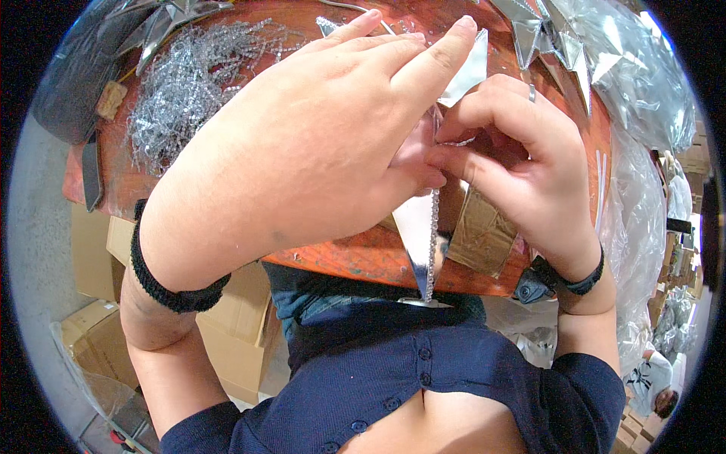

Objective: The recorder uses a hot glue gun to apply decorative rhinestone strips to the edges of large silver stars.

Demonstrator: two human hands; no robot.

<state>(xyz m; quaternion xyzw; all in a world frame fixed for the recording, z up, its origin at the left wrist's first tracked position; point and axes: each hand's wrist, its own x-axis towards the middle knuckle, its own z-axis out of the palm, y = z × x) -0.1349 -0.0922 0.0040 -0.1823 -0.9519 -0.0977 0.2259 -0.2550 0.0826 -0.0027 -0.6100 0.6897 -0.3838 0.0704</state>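
A shiny silver star ornament [414, 236] with beaded trim along its edges is held over the front of the orange-red table, one point reaching down toward my lap. My left hand [318, 129] lies across its upper part, thumb bent in against it and the other fingers stretched outward; the palm side is hidden. On the right, my right hand [522, 144] pinches thumb and forefinger together at the star's edge, close to the left thumb. A thin bit of silver trim [463, 141] shows at that pinch. Another star point [470, 72] shows between the hands.
Tangled silver beaded trim [189, 91] is heaped at the table's left. More silver stars [541, 34] lie at the far right beside clear plastic bags [628, 68]. Brown tape [484, 234] covers part of the table's front. Cardboard boxes [98, 340] stand at lower left.
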